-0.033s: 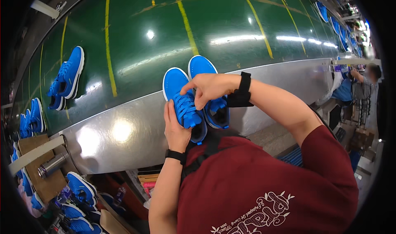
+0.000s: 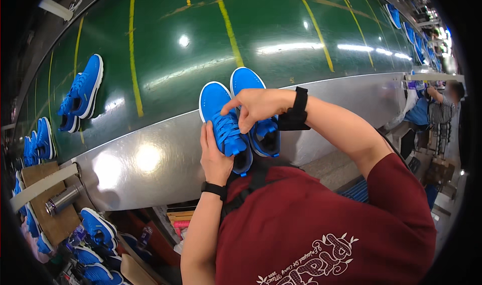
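Note:
A blue sneaker (image 2: 215,100) with a white sole edge and blue laces stands upright, toe away from me, on the metal edge of the bench. My left hand (image 2: 216,157) is closed around its left side, near the heel. Over the laces is my right hand (image 2: 256,106), its index finger stretched onto the upper lace rows and its thumb apart from it at the right side of the lacing. No lace shows between those two; the remaining fingers are partly hidden. Close on the right stands a second blue sneaker (image 2: 247,79), partly covered by my right hand and wrist.
A green surface with yellow lines (image 2: 175,84) stretches beyond the metal ledge (image 2: 125,159). One pair of blue sneakers (image 2: 88,91) stands at left; several more line the far left and far right. A steel flask (image 2: 63,199) lies on cardboard (image 2: 42,177). Another person (image 2: 442,101) is at far right.

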{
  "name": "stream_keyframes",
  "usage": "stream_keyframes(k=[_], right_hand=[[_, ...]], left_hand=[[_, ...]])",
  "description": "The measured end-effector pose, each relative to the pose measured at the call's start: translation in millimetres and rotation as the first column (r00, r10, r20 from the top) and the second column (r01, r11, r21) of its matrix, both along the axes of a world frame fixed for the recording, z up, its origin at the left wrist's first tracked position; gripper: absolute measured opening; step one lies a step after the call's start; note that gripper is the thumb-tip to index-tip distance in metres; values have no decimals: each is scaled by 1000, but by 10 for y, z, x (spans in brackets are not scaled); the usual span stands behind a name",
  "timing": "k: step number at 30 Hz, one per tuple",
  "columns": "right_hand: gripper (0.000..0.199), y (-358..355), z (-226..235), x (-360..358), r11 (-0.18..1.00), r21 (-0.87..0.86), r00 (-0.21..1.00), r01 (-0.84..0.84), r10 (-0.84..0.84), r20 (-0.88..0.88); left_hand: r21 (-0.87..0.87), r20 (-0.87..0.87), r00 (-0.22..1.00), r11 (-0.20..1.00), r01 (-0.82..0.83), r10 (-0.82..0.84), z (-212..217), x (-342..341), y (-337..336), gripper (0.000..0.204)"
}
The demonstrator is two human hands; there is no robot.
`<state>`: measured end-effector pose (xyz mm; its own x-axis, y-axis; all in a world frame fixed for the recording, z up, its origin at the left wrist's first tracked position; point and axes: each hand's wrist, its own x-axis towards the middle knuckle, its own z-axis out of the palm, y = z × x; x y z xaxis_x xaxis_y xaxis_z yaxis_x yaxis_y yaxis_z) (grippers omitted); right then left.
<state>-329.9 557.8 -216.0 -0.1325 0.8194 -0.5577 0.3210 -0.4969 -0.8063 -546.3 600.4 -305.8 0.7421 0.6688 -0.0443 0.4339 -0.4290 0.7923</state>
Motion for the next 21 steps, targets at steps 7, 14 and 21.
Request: stream_keyframes(k=[7,14,21], right_hand=[[60,-94,-44,54,964,57,960,259,-251,-122],[33,-321,210,-150,852,382,876,358,-448,178],[34,-870,343,-827,847,521,759,106,-407,508]], left_hand=[[49,35,999,999,1,-2,-28,13,-15,84],[59,35,999,998,-2,-1,-49,-53,4,85],[40,59,998,999,-12,10,-26,-55,64,93]])
